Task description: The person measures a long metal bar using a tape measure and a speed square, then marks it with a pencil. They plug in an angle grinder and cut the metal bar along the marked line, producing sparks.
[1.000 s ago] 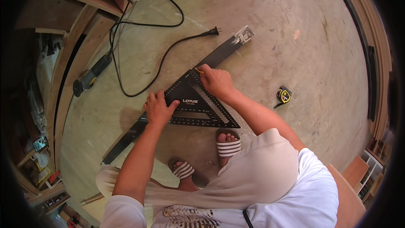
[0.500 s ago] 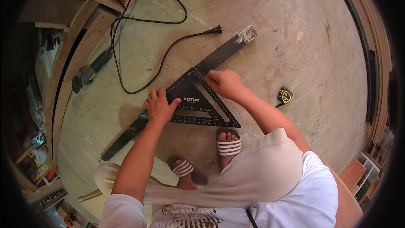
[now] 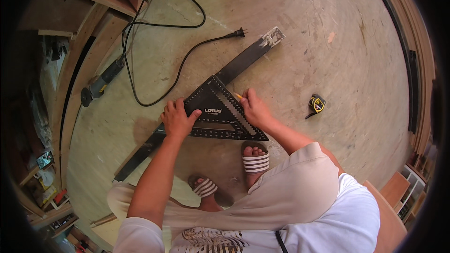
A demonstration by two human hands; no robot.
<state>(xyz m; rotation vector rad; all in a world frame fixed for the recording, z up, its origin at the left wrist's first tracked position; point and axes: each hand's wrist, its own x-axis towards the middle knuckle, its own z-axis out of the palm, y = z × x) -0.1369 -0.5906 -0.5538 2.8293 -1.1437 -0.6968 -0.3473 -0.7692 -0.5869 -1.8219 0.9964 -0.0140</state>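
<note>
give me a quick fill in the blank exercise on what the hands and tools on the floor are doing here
1. The left hand presses flat on a black ____-shaped square.
2. The square lies across a long black ____ on the floor.
3. The right hand holds a yellow ____ against the square's edge.
4. Off to the person's right, a yellow and black ____ lies on the bare floor.

Missing words: triangle; strip; pencil; tape measure
</note>
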